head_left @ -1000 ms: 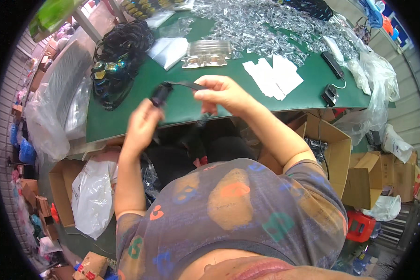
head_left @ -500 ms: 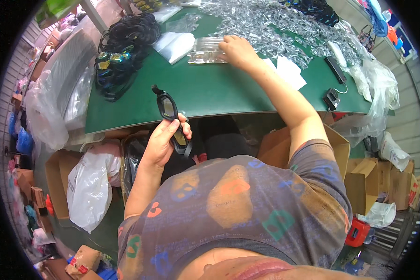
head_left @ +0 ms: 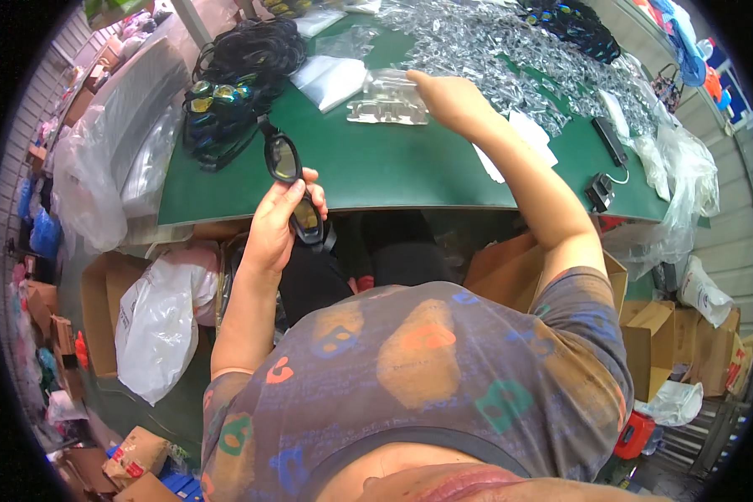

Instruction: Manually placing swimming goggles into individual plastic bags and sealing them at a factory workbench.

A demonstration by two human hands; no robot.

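My left hand (head_left: 271, 219) grips a pair of black swimming goggles (head_left: 284, 157) by the middle, just over the table's near edge. The goggles hang at a slant, one lens above my fingers and the other below. My right hand (head_left: 452, 99) reaches across the table to the right end of some clear plastic pieces (head_left: 386, 112) laid side by side. Its fingers are curled and partly hidden, so what they hold does not show.
Black goggles with straps (head_left: 244, 63) are heaped at the left of the green table (head_left: 343, 163). Clear plastic bags (head_left: 330, 79) lie beside them. Small clear parts (head_left: 485, 50) spread over the far side. White papers (head_left: 531, 138) and a black adapter (head_left: 600, 191) lie to the right.
My left hand has moved the goggles slightly left and up. My right hand has drawn back to the right end of the clear pieces, its fingers now more curled.
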